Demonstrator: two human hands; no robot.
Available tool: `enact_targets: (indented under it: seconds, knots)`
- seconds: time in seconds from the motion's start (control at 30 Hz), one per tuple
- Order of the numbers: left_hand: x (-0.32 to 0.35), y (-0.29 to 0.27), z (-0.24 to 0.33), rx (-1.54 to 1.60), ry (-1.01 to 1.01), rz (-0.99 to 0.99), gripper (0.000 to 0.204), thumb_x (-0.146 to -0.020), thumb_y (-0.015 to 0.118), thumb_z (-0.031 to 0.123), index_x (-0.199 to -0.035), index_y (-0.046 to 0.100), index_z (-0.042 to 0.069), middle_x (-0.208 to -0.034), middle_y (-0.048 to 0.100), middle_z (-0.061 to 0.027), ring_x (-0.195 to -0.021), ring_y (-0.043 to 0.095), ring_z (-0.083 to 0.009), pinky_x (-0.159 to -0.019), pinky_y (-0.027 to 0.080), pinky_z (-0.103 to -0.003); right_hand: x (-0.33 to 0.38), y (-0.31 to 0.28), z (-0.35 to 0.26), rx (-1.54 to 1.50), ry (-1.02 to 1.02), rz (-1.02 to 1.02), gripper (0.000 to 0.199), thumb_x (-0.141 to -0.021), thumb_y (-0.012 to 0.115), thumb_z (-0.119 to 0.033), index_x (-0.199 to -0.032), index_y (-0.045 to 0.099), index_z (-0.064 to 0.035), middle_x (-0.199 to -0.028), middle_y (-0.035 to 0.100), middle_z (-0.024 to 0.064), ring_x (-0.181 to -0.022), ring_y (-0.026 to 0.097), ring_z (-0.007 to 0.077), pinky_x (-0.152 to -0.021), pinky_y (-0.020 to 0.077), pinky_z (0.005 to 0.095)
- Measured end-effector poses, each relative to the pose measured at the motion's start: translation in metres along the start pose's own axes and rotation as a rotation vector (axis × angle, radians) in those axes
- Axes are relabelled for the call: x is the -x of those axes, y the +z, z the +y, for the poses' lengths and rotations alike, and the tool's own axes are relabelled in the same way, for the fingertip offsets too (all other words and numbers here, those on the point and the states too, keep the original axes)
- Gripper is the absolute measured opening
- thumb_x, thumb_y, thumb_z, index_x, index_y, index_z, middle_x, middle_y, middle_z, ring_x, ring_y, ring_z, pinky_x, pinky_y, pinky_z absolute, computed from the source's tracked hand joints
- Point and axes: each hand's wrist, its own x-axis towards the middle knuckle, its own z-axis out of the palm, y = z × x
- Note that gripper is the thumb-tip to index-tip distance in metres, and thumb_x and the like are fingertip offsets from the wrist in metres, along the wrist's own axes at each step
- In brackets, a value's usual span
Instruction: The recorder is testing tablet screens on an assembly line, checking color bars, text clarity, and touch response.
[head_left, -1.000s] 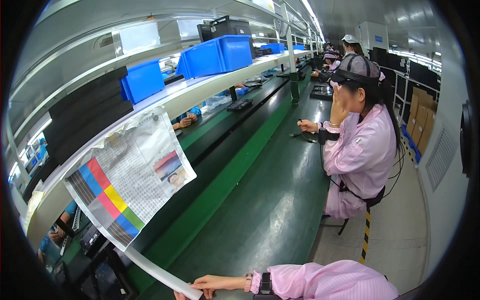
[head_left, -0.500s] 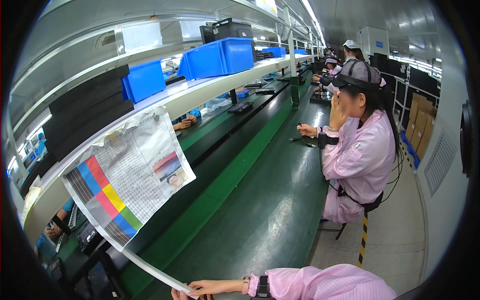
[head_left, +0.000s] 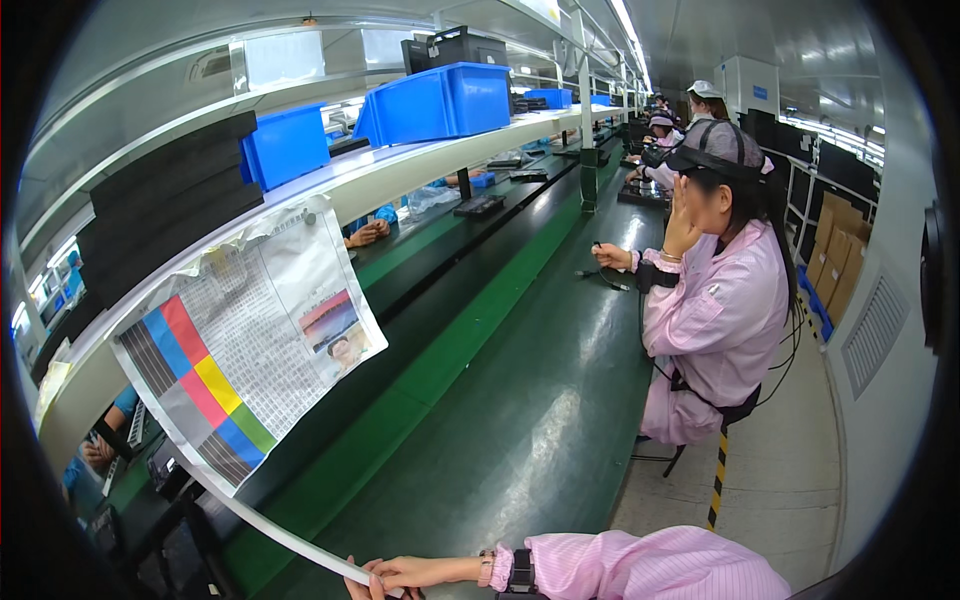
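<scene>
At the lower edge, my right hand (head_left: 415, 572) reaches in from a pink striped sleeve with a dark band at the wrist. Its fingers close round the near end of a long, narrow white strip (head_left: 285, 540). Just left of it, the partly visible fingers of my left hand (head_left: 362, 588) also close on that end; the rest of that hand is cut off by the frame. The strip runs up and left to below a printed sheet (head_left: 250, 340) with colour blocks, which hangs from the shelf edge. What the strip's far end joins is hidden.
A long green workbench (head_left: 500, 440) stretches away. Blue bins (head_left: 440, 105) and a black stack (head_left: 165, 200) stand on the shelf. At right a co-worker in pink (head_left: 715, 310) sits, one hand at the face, the other near a black cable (head_left: 605, 278). Dark devices lie beneath the shelf.
The view has shifted slightly, so the shelf and sheet appear a little further left and higher. Both my hands stay at the strip's end, and the left fingers show slightly more.
</scene>
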Motion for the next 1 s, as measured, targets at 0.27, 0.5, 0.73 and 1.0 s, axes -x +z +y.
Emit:
enact_targets:
  seconds: [0.27, 0.5, 0.73, 1.0]
  knots:
    - [0.004, 0.004, 0.008, -0.036, -0.046, 0.000, 0.046, -0.094, 0.045, 0.016, -0.134, 0.032, -0.003, -0.122, 0.049, -0.0119, -0.104, 0.049, -0.0183, -0.088, 0.039, -0.028, 0.006, -0.002, -0.008, -0.116, 0.053, 0.006, 0.043, -0.088, 0.044, -0.030, -0.120, 0.048, -0.0011, -0.082, 0.054, 0.0032, -0.047, 0.047, 0.0071, -0.041, 0.0397, 0.0190]
    - [0.006, 0.005, 0.015, -0.062, -0.060, 0.012, 0.043, -0.095, 0.043, 0.016, -0.132, 0.034, -0.003, -0.122, 0.050, -0.0129, -0.106, 0.049, -0.0186, -0.090, 0.038, -0.027, 0.008, 0.000, -0.013, -0.134, 0.047, -0.012, 0.045, -0.090, 0.042, -0.030, -0.124, 0.043, -0.0013, -0.081, 0.048, 0.0006, -0.054, 0.048, 0.0067, -0.046, 0.0415, 0.0196]
    - [0.003, 0.005, 0.014, 0.018, -0.045, -0.046, 0.040, -0.095, 0.040, 0.018, -0.130, 0.036, -0.002, -0.116, 0.055, -0.0140, -0.104, 0.052, -0.0202, -0.090, 0.039, -0.028, 0.004, -0.003, -0.005, -0.154, 0.108, -0.040, 0.039, -0.090, 0.044, -0.030, -0.118, 0.046, -0.0023, -0.084, 0.046, 0.0001, -0.061, 0.050, 0.0068, -0.050, 0.0435, 0.0195]
    - [0.000, 0.000, 0.000, -0.018, -0.002, 0.013, 0.038, -0.095, 0.032, 0.017, -0.126, 0.037, -0.004, -0.115, 0.055, -0.0153, -0.103, 0.053, -0.0222, -0.090, 0.041, -0.031, 0.005, -0.004, -0.008, -0.077, 0.162, -0.067, 0.037, -0.090, 0.048, -0.031, -0.112, 0.047, -0.0018, -0.080, 0.048, 0.0000, -0.063, 0.052, 0.0071, -0.052, 0.0454, 0.0197]
